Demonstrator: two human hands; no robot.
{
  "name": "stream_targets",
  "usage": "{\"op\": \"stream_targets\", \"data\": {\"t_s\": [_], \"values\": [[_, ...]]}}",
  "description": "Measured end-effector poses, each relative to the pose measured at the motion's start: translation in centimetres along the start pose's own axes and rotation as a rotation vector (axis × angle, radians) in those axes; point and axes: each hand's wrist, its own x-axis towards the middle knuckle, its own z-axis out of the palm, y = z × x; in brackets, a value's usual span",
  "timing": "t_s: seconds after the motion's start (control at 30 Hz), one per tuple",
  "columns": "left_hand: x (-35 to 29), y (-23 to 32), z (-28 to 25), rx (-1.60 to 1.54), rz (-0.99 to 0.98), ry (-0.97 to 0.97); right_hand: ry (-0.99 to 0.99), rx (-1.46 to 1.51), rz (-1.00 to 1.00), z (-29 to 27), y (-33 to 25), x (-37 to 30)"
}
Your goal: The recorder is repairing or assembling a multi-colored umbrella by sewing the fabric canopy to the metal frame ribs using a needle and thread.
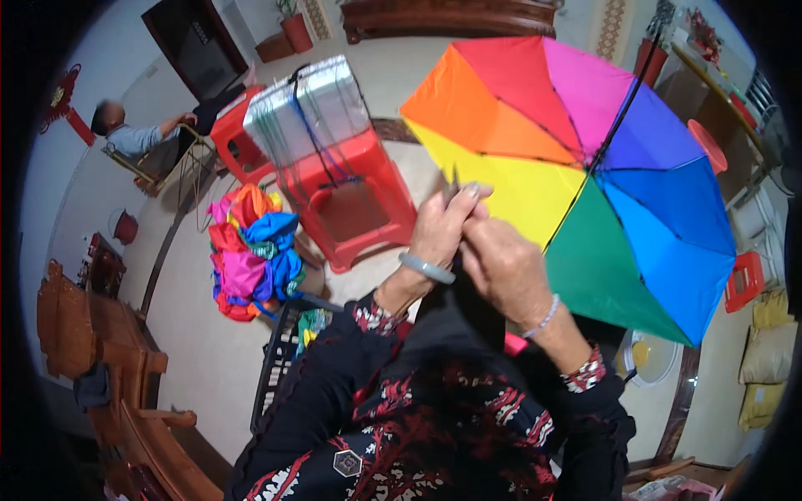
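Observation:
In front of my chest my two hands are close together. My left hand [439, 225], with a pale bangle at its wrist, is closed around a small dark pointed tool [454, 185]; only its tip shows above the fingers. My right hand [505, 263], wearing a beaded bracelet, has its fingers pinched beside the left; whatever is between them is hidden. An open rainbow umbrella [660, 196] spreads just beyond and to the right of my hands. Its ribs and a long black rod [626, 104] face me.
Red plastic stools [380, 196] carry a silvery box [305, 113] hung with cords and threads. Left of it is a heap of colourful cloth [251, 259], above a black crate [280, 359]. A seated person [146, 138] is at far left. Wooden furniture [117, 342] stands at left.

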Motion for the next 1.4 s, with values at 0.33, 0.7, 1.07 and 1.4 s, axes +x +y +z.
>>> {"op": "stream_targets", "data": {"t_s": [0.33, 0.7, 1.07, 1.4], "values": [[1.9, -3.1, -4.9, -0.214, -0.204, 0.280, -0.160, 0.078, -0.135, 4.7, -3.5, -0.8], [1.9, -4.7, -6.4, -0.196, -0.259, 0.301, -0.688, 0.512, -0.264, 5.9, -4.6, -6.4], [3.1, -5.7, -8.4, 0.417, -0.140, 0.235, -0.425, 0.259, -0.227, 10.2, -1.0, -9.5], [3.5, -8.6, -7.9, 0.027, -0.280, 0.140, -0.140, 0.293, -0.090, 9.9, -5.0, -11.2]]}}
